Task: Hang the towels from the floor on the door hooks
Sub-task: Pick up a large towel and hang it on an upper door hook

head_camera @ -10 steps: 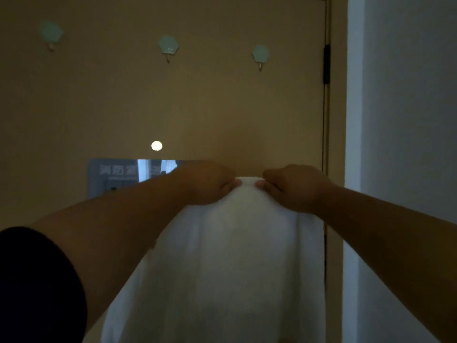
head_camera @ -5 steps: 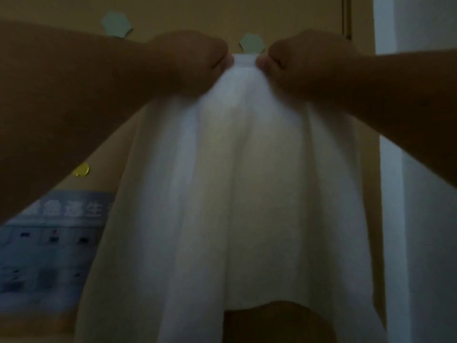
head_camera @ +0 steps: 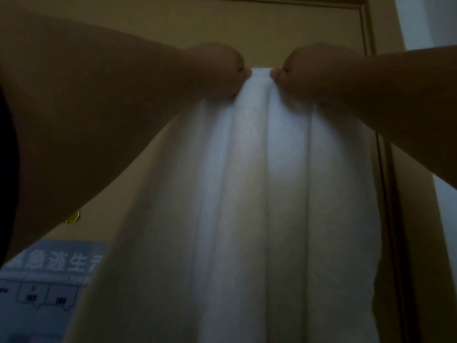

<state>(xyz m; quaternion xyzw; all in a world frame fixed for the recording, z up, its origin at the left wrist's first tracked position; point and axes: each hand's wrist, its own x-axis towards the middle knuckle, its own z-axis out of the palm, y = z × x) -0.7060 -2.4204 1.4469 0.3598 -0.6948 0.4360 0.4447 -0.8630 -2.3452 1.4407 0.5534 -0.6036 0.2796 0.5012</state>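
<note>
Towel [head_camera: 259, 194]: white, hanging flat against the door [head_camera: 284, 26], top edge high.
Left hand [head_camera: 215, 70]: fingers pinch top edge.
Right hand [head_camera: 311, 70]: likewise.
Hook: hidden behind towel.
Advice: hold edge taut, lower onto hook.

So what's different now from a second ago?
Both hands, left hand and right hand, lifted the towel from about the sign's height up the door. The hooks seen earlier are out of sight. Same pinch on the towel's top edge; it hangs as before.
</note>
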